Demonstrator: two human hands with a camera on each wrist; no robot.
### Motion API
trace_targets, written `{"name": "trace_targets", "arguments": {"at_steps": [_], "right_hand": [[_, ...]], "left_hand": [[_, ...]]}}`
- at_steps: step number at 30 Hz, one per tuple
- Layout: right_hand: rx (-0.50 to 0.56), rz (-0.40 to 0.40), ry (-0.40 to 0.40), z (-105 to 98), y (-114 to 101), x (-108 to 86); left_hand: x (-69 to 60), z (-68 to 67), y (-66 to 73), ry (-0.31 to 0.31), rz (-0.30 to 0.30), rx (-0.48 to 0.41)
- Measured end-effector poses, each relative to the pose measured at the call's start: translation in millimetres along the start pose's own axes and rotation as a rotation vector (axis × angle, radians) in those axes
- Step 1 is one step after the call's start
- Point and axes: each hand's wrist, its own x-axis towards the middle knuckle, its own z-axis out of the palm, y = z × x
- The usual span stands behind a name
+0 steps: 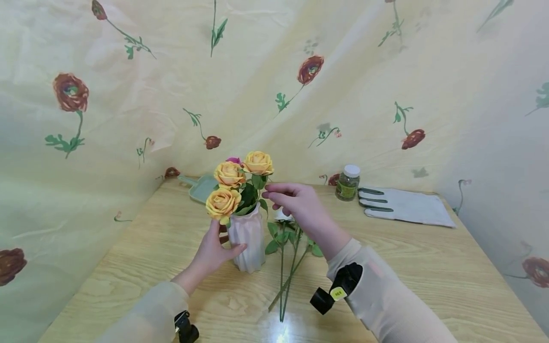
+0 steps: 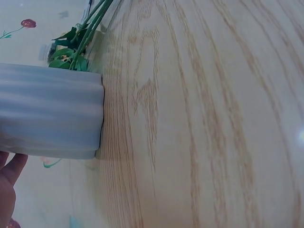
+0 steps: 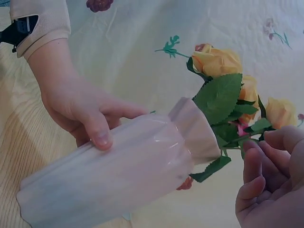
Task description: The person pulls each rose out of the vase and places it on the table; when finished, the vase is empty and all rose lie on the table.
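While the left grip (image 1: 214, 250) holds the vase (image 1: 249, 243) near frame center, right grip (image 1: 302, 205) is by the roses (image 1: 224, 202).
Can't tell if it's pinching anything; vase looks slick, probably breakable, so cup its middle.

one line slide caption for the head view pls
A left hand holds a white vase of yellow roses, the right hand beside the leaves, loose stems nearby.

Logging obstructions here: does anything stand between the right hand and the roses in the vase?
Nothing visible except the leaves of the roses, close by the right hand. The left hand grips the vase from the opposite side, out of the way.
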Motion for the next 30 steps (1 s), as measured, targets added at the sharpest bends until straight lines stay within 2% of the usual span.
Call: {"name": "trace_targets", "arguments": {"at_steps": [9,19,25,30], "right_hand": [[-0.15,-0.029,0.011,13.6,-2.1,8.8],[-0.136,-0.023,0.037,17.5,-6.4,15.4],[-0.149,-0.046,0.041,20.8,-5.1,18.5],[-0.14,-0.074,0.036,26.0,-4.8,20.6]], "left_hand": [[-1.3,-1.8,-4.4,0.008,0.019,0.025],[1.0,-0.2,-2.5,0.003,0.056,0.02],[1.5,0.1,-2.6,0.007,0.07,0.018],[0.9,0.2,-3.4,0.001,0.055,0.017]]}}
